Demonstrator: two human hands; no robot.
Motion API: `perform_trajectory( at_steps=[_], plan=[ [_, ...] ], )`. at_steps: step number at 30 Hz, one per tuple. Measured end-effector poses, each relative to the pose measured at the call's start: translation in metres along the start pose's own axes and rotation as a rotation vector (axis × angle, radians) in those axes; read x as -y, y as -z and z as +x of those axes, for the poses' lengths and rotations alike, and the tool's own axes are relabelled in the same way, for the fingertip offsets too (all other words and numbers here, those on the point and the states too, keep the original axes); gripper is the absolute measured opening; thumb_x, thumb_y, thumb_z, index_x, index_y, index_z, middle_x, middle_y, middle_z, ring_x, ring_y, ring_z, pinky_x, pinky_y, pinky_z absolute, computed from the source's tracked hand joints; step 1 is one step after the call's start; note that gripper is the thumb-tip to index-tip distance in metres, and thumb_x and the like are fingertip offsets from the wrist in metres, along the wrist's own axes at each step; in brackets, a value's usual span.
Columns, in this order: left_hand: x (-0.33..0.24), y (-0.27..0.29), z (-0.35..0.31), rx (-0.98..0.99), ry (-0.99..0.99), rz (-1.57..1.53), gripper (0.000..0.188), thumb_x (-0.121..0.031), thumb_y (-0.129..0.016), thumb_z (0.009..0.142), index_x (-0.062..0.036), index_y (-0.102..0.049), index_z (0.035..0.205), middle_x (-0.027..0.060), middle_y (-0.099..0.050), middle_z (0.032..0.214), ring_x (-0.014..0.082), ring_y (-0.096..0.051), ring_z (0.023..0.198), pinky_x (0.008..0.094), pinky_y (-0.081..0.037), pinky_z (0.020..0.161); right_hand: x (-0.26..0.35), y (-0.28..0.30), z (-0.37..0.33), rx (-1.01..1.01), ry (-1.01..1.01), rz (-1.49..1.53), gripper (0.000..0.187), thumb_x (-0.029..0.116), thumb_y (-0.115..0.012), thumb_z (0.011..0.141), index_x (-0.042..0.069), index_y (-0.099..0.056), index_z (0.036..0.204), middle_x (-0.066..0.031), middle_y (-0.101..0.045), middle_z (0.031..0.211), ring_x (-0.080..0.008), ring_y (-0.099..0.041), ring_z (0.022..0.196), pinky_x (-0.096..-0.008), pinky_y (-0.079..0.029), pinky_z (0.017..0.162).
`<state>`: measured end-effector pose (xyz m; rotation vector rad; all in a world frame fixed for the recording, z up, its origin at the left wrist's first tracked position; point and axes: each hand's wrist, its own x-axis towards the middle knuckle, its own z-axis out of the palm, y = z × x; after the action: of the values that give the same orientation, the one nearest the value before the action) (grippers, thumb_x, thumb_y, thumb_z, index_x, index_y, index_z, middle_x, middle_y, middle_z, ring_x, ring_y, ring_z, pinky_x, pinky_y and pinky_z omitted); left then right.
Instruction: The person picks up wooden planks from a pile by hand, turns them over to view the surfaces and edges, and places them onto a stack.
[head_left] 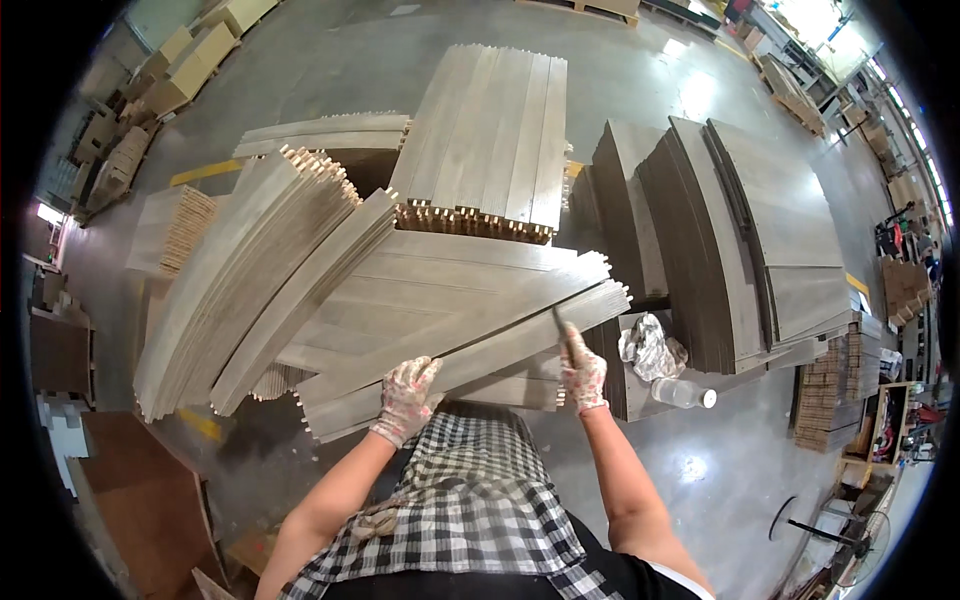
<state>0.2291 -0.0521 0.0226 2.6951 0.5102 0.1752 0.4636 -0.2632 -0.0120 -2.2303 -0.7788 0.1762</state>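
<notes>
Two long grey-brown wooden slats with dowel pegs in their ends lie aslant before me, a far slat (500, 315) and a near slat (490, 358), with a dark gap partly between them. My left hand (407, 402), in a patterned white glove, is closed over the near slat's front edge. Gloved alike, my right hand (583, 372) is closed round a short, dark, stick-like thing (558, 318), whose tip is at the near slat close to its right end. Its exact kind is too small to tell. Under the slats are more wide, flat boards (430, 262).
Beyond stands a stack of pegged slats (490, 130); curved-looking slat stacks (250, 260) lean at left. Tall panel stacks (700, 240) stand at right, near crumpled wrapping (652, 345) and a clear bottle (684, 393). A round fan (850, 548) is at lower right.
</notes>
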Motion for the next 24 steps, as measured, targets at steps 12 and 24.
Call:
perform_trajectory(
  at_steps=[12,24],
  plan=[
    [-0.005,-0.012,-0.004,-0.079,-0.026,0.029,0.066,-0.025,-0.072,0.068,-0.0099,-0.053,0.13,0.0116,-0.054,0.122,0.0324,-0.05,0.112,0.0459,-0.039,0.097,0.076,-0.039,-0.038,0.425,0.08,-0.249,0.082,0.012,-0.062,0.078,0.023,-0.023,0.149,-0.0145,-0.063,0.067,-0.033,-0.063,0.061,-0.0446,-0.047,0.057],
    [-0.003,-0.008,-0.011,-0.096,-0.005,0.038,0.064,-0.021,-0.074,0.066,-0.0104,-0.055,0.127,0.0124,-0.054,0.123,0.0321,-0.051,0.113,0.045,-0.04,0.095,0.084,-0.013,-0.026,0.27,-0.056,-0.047,0.083,0.01,-0.061,0.075,0.023,-0.025,0.149,-0.0156,-0.062,0.063,-0.0347,-0.062,0.057,-0.0453,-0.048,0.055]
  ],
)
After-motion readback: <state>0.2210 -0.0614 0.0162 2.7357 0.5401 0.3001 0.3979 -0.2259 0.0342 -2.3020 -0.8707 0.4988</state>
